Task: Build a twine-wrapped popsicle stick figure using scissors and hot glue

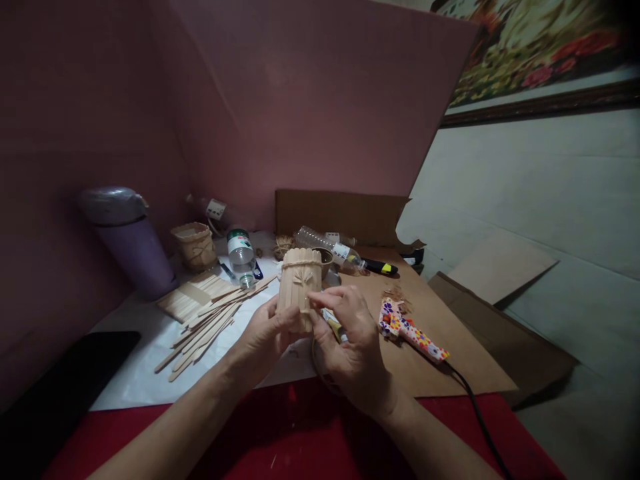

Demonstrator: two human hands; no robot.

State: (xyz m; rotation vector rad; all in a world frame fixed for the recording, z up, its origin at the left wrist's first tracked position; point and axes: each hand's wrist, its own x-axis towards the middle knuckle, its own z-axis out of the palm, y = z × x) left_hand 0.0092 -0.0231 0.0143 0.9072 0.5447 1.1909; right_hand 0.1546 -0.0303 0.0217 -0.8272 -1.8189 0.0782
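My left hand (pixel 273 327) is wrapped round a small cup made of upright craft sticks (pixel 294 288), holding it above the table. Twine circles the cup near its scalloped top, and small leaf-like wooden pieces (pixel 303 279) stick out from its front. With thumb and forefinger close together, my right hand (pixel 347 330) is at the cup's lower front; what the fingertips pinch, if anything, is too small to make out. Behind the right hand, a yellow and white tube-like item (pixel 334 325) is partly hidden.
Loose craft sticks (pixel 205 333) are spread at left, near a purple tumbler (pixel 133 243) and a second stick cup (pixel 195 245). Plastic bottles (pixel 242 257) lie at the back. A flower-patterned glue gun (pixel 411 332) rests on cardboard (pixel 465 363) at right, its black cord (pixel 477 407) trailing forward.
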